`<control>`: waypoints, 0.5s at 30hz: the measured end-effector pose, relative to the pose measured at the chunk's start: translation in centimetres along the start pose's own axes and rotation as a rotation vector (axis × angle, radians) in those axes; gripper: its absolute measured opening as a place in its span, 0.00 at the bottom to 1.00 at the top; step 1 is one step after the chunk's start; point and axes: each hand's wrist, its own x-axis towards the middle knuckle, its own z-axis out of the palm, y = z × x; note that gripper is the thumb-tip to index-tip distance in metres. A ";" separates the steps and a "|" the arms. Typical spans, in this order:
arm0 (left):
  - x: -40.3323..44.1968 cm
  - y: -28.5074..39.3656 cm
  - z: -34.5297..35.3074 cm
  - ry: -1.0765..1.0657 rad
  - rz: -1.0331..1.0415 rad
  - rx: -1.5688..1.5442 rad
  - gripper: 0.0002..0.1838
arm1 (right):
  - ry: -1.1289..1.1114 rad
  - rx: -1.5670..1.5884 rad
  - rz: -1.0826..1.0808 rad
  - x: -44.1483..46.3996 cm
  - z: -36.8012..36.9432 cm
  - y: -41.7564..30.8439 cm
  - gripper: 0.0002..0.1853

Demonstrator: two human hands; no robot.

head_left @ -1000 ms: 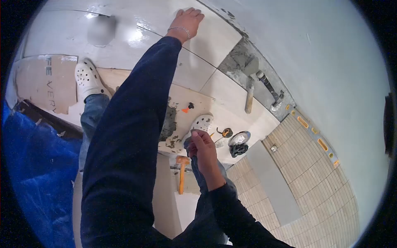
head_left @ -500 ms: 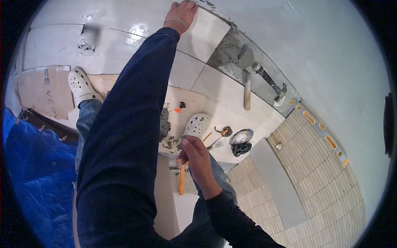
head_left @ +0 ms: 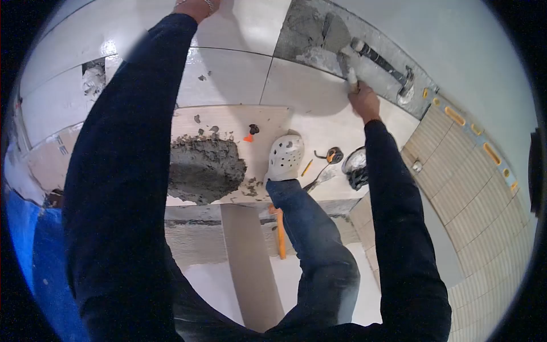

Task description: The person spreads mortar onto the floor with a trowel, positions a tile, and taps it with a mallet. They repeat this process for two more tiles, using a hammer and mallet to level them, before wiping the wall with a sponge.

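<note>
My right hand (head_left: 364, 104) reaches forward and is closed around the handle of a trowel (head_left: 345, 61). The trowel's grey blade lies on wet mortar (head_left: 301, 29), in an untiled strip by the wall. Next to it lies a black-handled tool (head_left: 380, 61) whose metal end looks like a hammer head. My left hand (head_left: 196, 8) is at the top edge, over a large pale tile (head_left: 245, 25); its fingers are out of frame.
A mortar pile (head_left: 208, 170) sits on a board near my white clog (head_left: 286, 157). To its right are a tape measure (head_left: 334, 155), a pencil (head_left: 307, 167) and a round container (head_left: 354, 161) with something black. A level (head_left: 456, 115) lies along the right wall. Blue sheeting (head_left: 48, 268) hangs at left.
My right hand has moved from near my knee forward to the trowel and taken hold of its handle. A small grey piece it pinched no longer shows. The view has shifted.
</note>
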 end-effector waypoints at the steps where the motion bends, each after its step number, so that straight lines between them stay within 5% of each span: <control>1: 0.1 -0.1 -0.5 -0.090 -0.018 -0.032 0.22 | 0.003 0.003 -0.029 0.2 0.2 0.8 0.23; 3: 0.2 -0.1 -0.6 -0.184 -0.029 -0.053 0.23 | 0.121 0.457 -0.052 -1.4 -1.1 1.5 0.19; 8: 1.1 0.4 -1.3 -0.287 -0.085 -0.008 0.26 | 0.358 0.332 -0.227 -4.0 -3.7 2.1 0.18; 12: 1.0 0.5 -1.5 -0.279 -0.066 -0.003 0.28 | 0.205 0.184 -0.175 -2.9 -7.5 -2.0 0.18; 15: 0.9 -0.4 -0.6 -0.254 -0.023 -0.012 0.29 | 0.435 0.064 -0.452 0.6 -7.5 -4.5 0.15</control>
